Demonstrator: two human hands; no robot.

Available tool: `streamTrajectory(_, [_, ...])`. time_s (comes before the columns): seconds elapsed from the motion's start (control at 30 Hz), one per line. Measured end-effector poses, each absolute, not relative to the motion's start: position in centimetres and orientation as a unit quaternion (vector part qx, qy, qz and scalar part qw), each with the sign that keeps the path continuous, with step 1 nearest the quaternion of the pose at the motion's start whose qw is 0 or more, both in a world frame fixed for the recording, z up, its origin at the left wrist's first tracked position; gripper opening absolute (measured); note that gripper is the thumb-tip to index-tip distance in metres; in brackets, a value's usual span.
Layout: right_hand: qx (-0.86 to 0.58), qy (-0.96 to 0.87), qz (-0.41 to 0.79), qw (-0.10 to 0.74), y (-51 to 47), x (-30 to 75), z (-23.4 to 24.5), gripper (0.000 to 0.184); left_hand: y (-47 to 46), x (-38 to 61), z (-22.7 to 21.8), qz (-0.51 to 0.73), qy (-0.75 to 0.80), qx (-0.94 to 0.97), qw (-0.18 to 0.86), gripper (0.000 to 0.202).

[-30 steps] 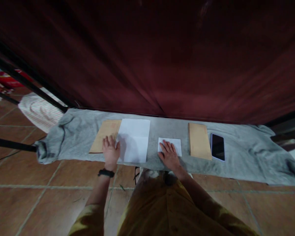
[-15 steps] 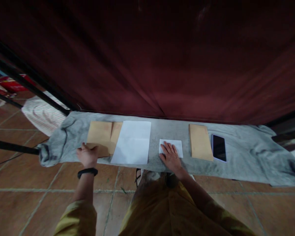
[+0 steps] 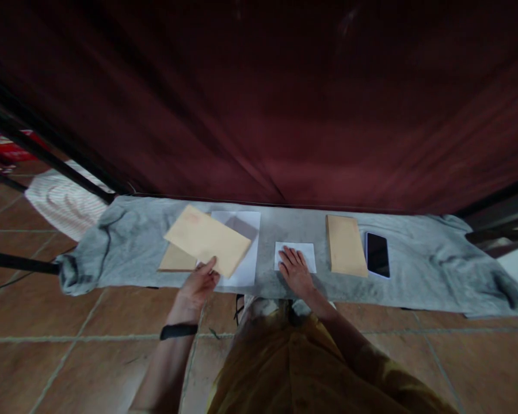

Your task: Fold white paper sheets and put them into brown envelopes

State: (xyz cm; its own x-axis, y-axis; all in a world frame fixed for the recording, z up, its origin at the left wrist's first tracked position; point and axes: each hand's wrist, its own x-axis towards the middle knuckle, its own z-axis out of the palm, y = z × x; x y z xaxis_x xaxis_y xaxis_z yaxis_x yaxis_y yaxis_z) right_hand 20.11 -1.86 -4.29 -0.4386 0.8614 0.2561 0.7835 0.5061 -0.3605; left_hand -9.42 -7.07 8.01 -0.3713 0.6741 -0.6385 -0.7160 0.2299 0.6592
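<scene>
The brown envelope (image 3: pixel 209 238) is left of centre in the frame, slanting from upper left to lower right, with its shadow on the white sheet (image 3: pixel 246 269) beneath. I judge it light and thin, stiff enough to keep flat from one grip, though it would crease if squeezed hard; dry paper should hardly slip. Its lower long edge seems the best hold, thumb on top and fingers under, and my left hand (image 3: pixel 202 280) has it just so, pinched near the right end, the fingers mostly hidden. More brown paper (image 3: pixel 176 260) lies below it at left. My right hand (image 3: pixel 297 271) is spread flat, palm down, on a small white paper (image 3: pixel 309 253) at lower centre, pressing without gripping. Right of centre lies another brown envelope (image 3: pixel 346 246), possibly several, with a phone (image 3: pixel 377 255) just beside it on the cloth-covered surface (image 3: pixel 423 267).
</scene>
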Motion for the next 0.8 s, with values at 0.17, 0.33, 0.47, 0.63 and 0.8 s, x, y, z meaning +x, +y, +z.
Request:
streamTrajectory(0.17, [-0.500, -0.783, 0.207, 0.305, -1.5, 20.1, -3.2, 0.044, -5.9, -2.0, 4.3, 0.644, 0.523, -0.041, 0.556, 0.030])
streamTrajectory(0.33, [-0.509, -0.622, 0.455, 0.383, -1.6, 18.3, -1.9, 0.050, -6.2, 1.4, 2.9, 0.653, 0.500, -0.021, 0.568, 0.026])
streamTrajectory(0.47, [-0.470, -0.480, 0.627, 0.394, -1.6, 16.6, -1.2, 0.049, -6.9, 2.8, 2.1, 0.646, 0.503, -0.018, 0.574, 0.026])
streamTrajectory(0.63, [-0.476, -0.395, 0.684, 0.386, -1.7, 16.1, -0.1, 0.039, -7.6, 2.7, 1.6, 0.619, 0.512, -0.034, 0.594, 0.020])
streamTrajectory(0.8, [-0.439, -0.375, 0.747, 0.330, -1.9, 16.7, 1.3, 0.035, -8.4, 2.1, 1.7, 0.613, 0.499, -0.056, 0.610, 0.021])
